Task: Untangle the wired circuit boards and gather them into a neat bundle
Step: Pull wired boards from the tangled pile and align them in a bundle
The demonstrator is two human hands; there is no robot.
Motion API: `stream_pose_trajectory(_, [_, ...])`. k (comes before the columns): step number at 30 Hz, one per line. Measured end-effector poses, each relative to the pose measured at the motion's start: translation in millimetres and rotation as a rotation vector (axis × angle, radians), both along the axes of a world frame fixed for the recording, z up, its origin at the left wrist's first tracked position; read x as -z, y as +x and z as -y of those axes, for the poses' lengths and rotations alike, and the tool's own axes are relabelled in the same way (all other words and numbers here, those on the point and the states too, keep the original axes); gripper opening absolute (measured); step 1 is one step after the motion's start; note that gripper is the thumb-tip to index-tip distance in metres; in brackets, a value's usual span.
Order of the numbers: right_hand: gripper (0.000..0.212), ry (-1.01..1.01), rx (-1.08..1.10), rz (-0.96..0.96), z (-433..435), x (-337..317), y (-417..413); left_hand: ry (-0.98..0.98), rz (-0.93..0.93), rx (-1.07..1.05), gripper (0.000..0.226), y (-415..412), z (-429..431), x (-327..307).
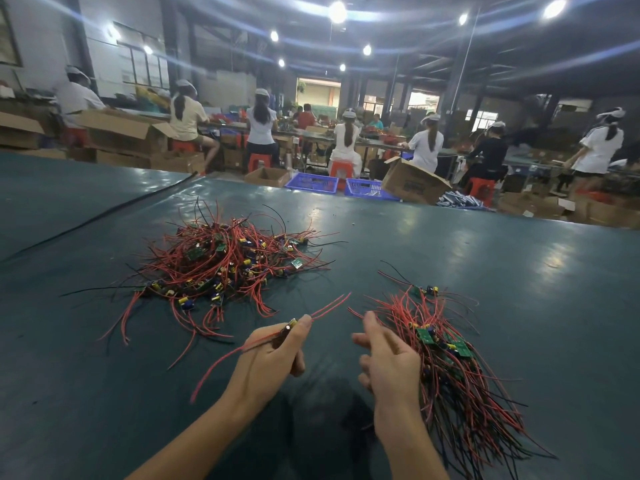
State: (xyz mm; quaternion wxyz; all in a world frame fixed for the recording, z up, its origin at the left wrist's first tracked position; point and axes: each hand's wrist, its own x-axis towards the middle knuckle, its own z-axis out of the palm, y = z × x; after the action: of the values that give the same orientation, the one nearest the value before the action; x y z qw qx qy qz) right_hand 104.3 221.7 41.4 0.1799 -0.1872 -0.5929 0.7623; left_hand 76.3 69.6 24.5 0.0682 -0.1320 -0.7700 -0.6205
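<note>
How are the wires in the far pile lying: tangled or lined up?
Tangled. The far pile has red and black wires crossing and sticking out every way, with boards scattered among them.

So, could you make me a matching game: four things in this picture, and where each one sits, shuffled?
Things: 1 tangled pile; 2 gathered bundle; 3 single board; 4 blue crates.
Places: A pinched in the left hand; B beyond the far edge of the table; C on the table, left of centre; D on the table beside the right hand.
Pairs: 1-C, 2-D, 3-A, 4-B.
</note>
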Motion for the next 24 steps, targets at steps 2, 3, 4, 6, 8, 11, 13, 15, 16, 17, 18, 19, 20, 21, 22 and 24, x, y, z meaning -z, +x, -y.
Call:
stream_pose_trajectory(2, [0.023, 0.102, -0.163, -0.045, 15.6, 0.9, 3.5, -0.142, -0.102, -0.066, 0.051, 0.2, 2.5, 3.2])
stream_pose_trajectory(3, [0.021, 0.168, -0.233, -0.069, 22.4, 2.5, 5.5, -0.216, -0.145, -0.086, 0.044, 1.5, 3.6, 5.3])
stream_pose_trajectory(4, [0.017, 0.243, -0.274, -0.083, 27.5, 4.8, 7.5, -0.274, -0.169, -0.096, 0.035, 4.2, 4.7, 6.0])
stream_pose_trajectory(6, [0.012, 0.354, -0.283, -0.085, 32.9, 9.9, 9.4, -0.366, -0.198, -0.103, 0.019, 9.5, 5.7, 3.2])
stream_pose_trajectory(8, [0.015, 0.378, -0.262, -0.074, 33.1, 13.4, 9.0, -0.511, -0.214, -0.093, 0.026, 11.5, 4.8, -1.3])
stream_pose_trajectory(11, [0.011, 0.370, -0.251, -0.057, 32.3, 13.4, 8.4, -0.832, -0.266, -0.119, 0.032, 11.3, 3.6, -5.1])
stream_pose_trajectory(13, [0.006, 0.393, -0.226, -0.076, 32.2, 14.4, 8.1, -0.879, -0.470, -0.138, 0.024, 11.9, 3.7, -1.8])
stream_pose_trajectory(15, [0.007, 0.430, -0.196, -0.093, 32.0, 15.7, 8.0, -0.914, -0.542, -0.116, 0.023, 11.8, 5.8, -0.7])
stream_pose_trajectory(16, [0.008, 0.436, -0.175, -0.103, 31.5, 15.9, 7.6, -0.911, -0.528, -0.092, 0.025, 11.5, 7.5, 1.5])
stream_pose_trajectory(17, [0.009, 0.428, -0.143, -0.115, 30.8, 15.5, 6.8, -0.899, -0.512, -0.065, 0.026, 9.6, 9.6, 2.9])
stream_pose_trajectory(18, [0.010, 0.409, -0.097, -0.126, 28.9, 15.1, 5.7, -0.883, -0.508, -0.049, 0.027, 8.3, 11.6, 4.4])
stream_pose_trajectory(19, [0.010, 0.380, -0.046, -0.132, 25.9, 14.1, 4.4, -0.862, -0.516, -0.044, 0.027, 6.5, 12.7, 3.6])
stream_pose_trajectory(20, [0.011, 0.345, 0.004, -0.134, 21.6, 12.5, 3.1, -0.844, -0.517, -0.050, 0.026, 5.2, 13.0, 2.9])
stream_pose_trajectory(21, [0.012, 0.306, 0.047, -0.136, 17.1, 10.4, 2.4, -0.815, -0.530, -0.071, 0.023, 4.6, 13.2, 1.8])
stream_pose_trajectory(22, [0.013, 0.299, 0.092, -0.141, 11.9, 8.7, 2.0, -0.795, -0.549, -0.111, 0.020, 3.4, 14.3, 0.4])
stream_pose_trajectory(24, [0.013, 0.450, 0.220, -0.171, 0.4, 6.4, 2.8, -0.786, -0.576, -0.241, 0.019, -4.8, 21.3, -0.4])
